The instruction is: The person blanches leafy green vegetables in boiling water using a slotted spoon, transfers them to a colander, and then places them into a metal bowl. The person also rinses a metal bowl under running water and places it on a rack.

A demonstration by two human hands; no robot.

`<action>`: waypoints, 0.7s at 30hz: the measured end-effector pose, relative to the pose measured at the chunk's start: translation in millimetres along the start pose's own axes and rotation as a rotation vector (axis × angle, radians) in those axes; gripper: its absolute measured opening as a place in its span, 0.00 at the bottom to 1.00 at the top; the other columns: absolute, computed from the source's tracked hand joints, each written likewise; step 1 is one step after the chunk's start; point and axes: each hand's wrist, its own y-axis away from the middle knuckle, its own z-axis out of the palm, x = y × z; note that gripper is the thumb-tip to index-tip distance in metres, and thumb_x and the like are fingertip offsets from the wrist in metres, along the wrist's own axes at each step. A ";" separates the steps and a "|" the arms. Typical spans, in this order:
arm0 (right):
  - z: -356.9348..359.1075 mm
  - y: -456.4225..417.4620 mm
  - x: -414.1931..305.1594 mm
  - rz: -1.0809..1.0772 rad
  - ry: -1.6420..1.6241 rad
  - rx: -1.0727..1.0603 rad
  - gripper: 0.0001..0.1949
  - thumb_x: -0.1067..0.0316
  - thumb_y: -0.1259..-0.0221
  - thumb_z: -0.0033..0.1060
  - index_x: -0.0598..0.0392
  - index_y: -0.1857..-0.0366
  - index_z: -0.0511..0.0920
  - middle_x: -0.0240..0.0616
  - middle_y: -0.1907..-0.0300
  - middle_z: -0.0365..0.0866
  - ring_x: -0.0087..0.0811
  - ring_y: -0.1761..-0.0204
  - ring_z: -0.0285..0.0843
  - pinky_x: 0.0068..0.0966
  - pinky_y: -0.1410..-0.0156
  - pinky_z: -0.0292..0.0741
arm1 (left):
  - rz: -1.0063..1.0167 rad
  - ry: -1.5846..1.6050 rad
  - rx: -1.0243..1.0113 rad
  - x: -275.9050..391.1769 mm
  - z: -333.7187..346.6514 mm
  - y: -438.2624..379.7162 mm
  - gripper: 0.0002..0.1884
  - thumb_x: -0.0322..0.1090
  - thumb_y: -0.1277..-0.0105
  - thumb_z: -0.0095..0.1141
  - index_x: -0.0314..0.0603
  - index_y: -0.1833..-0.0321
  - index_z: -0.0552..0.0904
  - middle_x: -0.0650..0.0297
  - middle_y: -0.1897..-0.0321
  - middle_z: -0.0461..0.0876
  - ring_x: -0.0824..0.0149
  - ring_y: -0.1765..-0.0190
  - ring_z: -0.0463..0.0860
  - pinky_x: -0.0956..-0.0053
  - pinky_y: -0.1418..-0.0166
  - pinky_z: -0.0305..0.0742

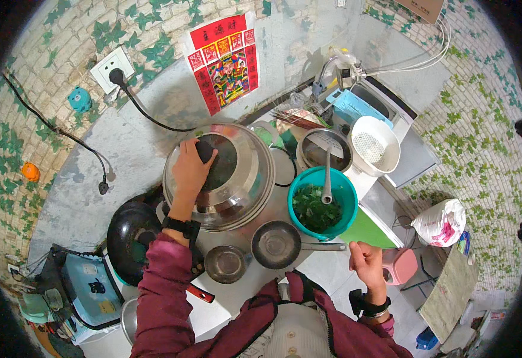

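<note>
My left hand [192,162] grips the black knob [204,152] of a large domed lid [254,165], which covers a round metal pot at the back of the counter. My right hand [364,263] hangs with curled fingers, right of the handle end of a small dark pan [276,245], and holds nothing that I can see. A small round metal bowl [225,264] lies left of that pan. Behind my right hand stands a teal basin [353,205] with green leaves [312,212] in it and a metal handle above them. What the covered pot contains cannot be made out.
A black wok [129,237] leans left of the pot. Farther right are a metal pot [302,154] with a skimmer, a white colander [375,145], a green cutting board [368,230] and a sink [375,98]. A power cord [149,117] runs behind the lid. A pink stool [399,267] stands at the right.
</note>
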 end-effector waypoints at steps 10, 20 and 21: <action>17.8 -10.3 -4.6 -0.041 -0.020 -0.090 0.21 0.62 0.29 0.56 0.58 0.85 0.73 0.29 0.88 0.73 0.17 0.85 0.67 0.21 0.80 0.62 | -0.061 0.017 -0.047 16.0 -6.7 7.9 0.26 0.53 0.37 0.62 0.41 0.46 0.73 0.53 0.52 0.76 0.47 0.54 0.81 0.56 0.56 0.78; 31.3 -1.1 -8.2 -0.063 -0.032 -0.163 0.22 0.60 0.29 0.56 0.55 0.86 0.73 0.27 0.88 0.71 0.17 0.85 0.66 0.21 0.79 0.61 | -0.008 0.038 -0.082 4.7 -9.6 7.4 0.28 0.52 0.39 0.63 0.43 0.43 0.73 0.53 0.51 0.75 0.48 0.52 0.81 0.56 0.55 0.78; 32.4 0.4 -6.6 -0.048 -0.032 -0.161 0.22 0.60 0.29 0.56 0.55 0.86 0.73 0.27 0.88 0.71 0.17 0.85 0.65 0.21 0.79 0.61 | 0.019 0.066 -0.099 3.1 -12.9 10.8 0.30 0.51 0.39 0.63 0.42 0.40 0.72 0.51 0.49 0.74 0.46 0.49 0.79 0.56 0.51 0.77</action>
